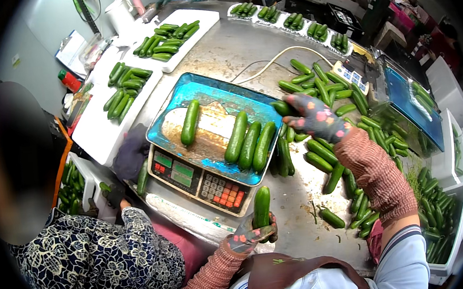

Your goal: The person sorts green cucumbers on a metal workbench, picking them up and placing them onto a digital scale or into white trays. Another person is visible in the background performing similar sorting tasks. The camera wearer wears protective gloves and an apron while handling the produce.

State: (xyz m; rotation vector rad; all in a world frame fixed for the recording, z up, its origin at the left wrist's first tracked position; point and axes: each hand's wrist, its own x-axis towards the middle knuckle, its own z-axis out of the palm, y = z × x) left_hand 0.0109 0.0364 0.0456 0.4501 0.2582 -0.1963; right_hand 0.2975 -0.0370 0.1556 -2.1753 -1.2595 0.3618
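Observation:
In my left hand (pixel 251 232), gloved in a flower print, a cucumber (pixel 262 205) stands nearly upright in front of the scale. My right hand (pixel 315 117), in a matching glove, grips another cucumber (pixel 281 108) by the far right corner of the scale pan. The weighing scale (pixel 195 178) has a worn blue metal pan (pixel 171 104). One cucumber (pixel 190 122) lies on the pan's left side. Three more cucumbers (pixel 252 145) lie side by side on its right. Loose cucumbers (pixel 322 151) are spread over the table beneath and beyond my right forearm.
White foam boards (pixel 104 134) with grouped cucumbers lie at left. Several packed trays (pixel 293 21) line the far edge. A power strip (pixel 350 76) and its cord cross the steel table (pixel 215 44). A co-worker (pixel 102 260) stands close on the left. A cucumber crate (pixel 461 212) is at right.

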